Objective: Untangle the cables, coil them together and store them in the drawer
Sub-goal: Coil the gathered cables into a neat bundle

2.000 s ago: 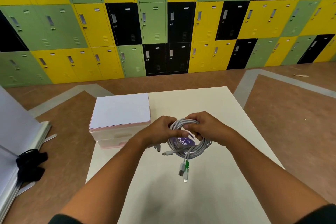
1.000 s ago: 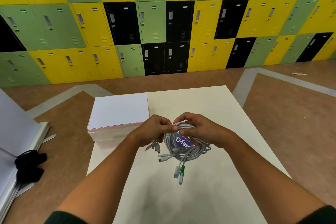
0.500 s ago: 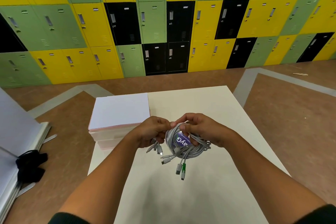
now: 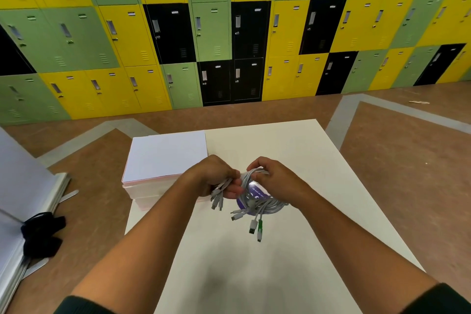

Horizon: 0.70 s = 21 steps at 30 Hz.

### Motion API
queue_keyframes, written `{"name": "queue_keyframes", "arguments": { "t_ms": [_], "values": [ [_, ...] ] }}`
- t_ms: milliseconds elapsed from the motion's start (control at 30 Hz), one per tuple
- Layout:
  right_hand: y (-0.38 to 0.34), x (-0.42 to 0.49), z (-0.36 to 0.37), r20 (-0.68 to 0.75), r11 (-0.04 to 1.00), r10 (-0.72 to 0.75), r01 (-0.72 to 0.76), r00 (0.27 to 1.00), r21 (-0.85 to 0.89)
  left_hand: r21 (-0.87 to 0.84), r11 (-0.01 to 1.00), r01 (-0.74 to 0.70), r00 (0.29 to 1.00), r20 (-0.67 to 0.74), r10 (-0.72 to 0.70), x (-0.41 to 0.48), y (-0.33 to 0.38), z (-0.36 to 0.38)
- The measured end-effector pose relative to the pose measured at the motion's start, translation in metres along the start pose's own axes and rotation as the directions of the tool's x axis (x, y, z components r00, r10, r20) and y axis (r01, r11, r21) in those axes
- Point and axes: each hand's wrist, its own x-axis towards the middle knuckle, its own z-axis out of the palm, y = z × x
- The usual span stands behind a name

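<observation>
Above the cream tabletop (image 4: 280,275), the coil of grey charging cables (image 4: 260,202), judged light and limp, is gripped at its top loops by the right hand (image 4: 277,181), loose plug ends (image 4: 218,199) being pinched in the left hand (image 4: 216,178); a grasp spanning all loops is advised.

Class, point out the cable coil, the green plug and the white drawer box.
cable coil (image 4: 272,208): head view, bundled grey loops
green plug (image 4: 260,225): head view, green sleeve
drawer box (image 4: 165,155): head view, white top
</observation>
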Motion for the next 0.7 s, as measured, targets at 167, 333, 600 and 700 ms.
{"name": "queue_keyframes", "arguments": {
  "t_ms": [167,333,600,700],
  "values": [
    [0.0,0.006,0.014,-0.128,0.998,0.018,-0.026,0.992,-0.06,-0.09,0.994,-0.063,0.987,-0.155,0.048,0.003,-0.008,0.016],
    [0.007,0.009,0.02,-0.21,0.936,0.199,-0.122,0.957,0.331,-0.019,0.979,-0.204,0.957,-0.217,0.195,0.001,-0.012,0.032],
    [0.006,0.013,0.013,-0.175,0.777,0.342,-0.173,0.923,0.605,-0.358,0.872,-0.335,0.925,-0.302,0.232,-0.003,-0.027,0.059],
    [0.005,0.014,0.013,-0.177,0.787,0.319,-0.157,0.931,0.597,-0.294,0.903,-0.314,0.912,-0.356,0.202,0.004,-0.029,0.061]
  ]
}}
